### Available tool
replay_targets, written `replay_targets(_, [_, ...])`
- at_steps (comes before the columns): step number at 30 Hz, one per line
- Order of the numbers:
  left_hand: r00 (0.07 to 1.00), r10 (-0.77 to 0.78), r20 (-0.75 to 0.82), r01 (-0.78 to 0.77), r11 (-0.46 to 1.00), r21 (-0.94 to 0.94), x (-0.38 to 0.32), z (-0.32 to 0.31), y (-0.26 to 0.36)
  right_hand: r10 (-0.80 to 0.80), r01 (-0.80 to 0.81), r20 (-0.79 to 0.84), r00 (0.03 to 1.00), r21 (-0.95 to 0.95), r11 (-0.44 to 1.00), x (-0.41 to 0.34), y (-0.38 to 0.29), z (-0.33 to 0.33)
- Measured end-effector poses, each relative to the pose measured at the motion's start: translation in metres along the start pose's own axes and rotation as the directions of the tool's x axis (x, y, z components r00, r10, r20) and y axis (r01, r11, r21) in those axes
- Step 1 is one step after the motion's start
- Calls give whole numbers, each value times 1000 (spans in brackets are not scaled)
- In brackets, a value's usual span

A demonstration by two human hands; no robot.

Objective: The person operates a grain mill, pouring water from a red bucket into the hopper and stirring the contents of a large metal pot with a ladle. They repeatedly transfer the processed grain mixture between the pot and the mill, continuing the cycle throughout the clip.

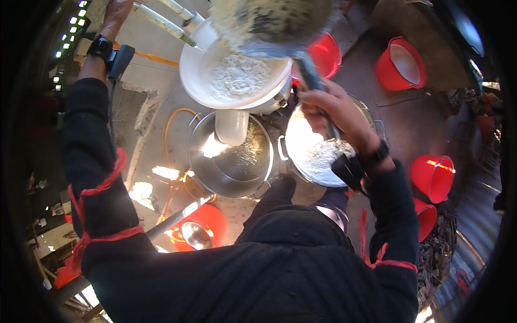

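My right hand [339,109] grips the handle of a large metal scoop [278,24], blurred by motion. Pale wet mash clings to the scoop, which is tilted over a white plastic hopper [194,76]. Inside the hopper lies a heap of white pulpy mash [240,76]. Below its rounded white spout [232,129] stands a steel pot [202,169] with a little froth in it. Under my right forearm is a second steel pot [375,117] holding white mash. My left hand [118,14] reaches to the top edge beside pale pipes [157,20]; its fingers are cut off.
Red buckets stand around: one behind the hopper [325,56], one with pale contents [394,76], two at right [430,177] [424,222]. Another red vessel [214,222] at lower left holds a metal bowl [196,235]. An orange hose [166,141] loops over the floor.
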State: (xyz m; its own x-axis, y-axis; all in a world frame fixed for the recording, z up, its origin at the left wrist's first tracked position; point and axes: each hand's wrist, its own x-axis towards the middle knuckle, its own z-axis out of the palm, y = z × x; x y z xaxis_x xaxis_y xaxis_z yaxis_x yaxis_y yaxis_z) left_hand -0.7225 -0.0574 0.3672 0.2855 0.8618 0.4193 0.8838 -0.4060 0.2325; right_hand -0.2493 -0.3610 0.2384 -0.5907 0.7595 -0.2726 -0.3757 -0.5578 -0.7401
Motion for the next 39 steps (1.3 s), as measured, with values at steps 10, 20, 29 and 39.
replay_targets(10, [969,-234,-75,224,966,-128,-9,6,17,215,-133,-340,916,247,960,-140,74,-50])
replay_targets(20, [989,-138,-47,129,979,-158,-25,-1,56,433,-127,-338,836,648,751,-184,169,-85])
replay_targets(29, [927,376,-1,-360,888,286,-16,-9,21,411,-20,-358,838,734,679,-182,179,-79])
replay_targets(39, [810,-157,-565,80,984,-159,-116,-10,48,596,-406,-496,631,444,799,-186,159,-123])
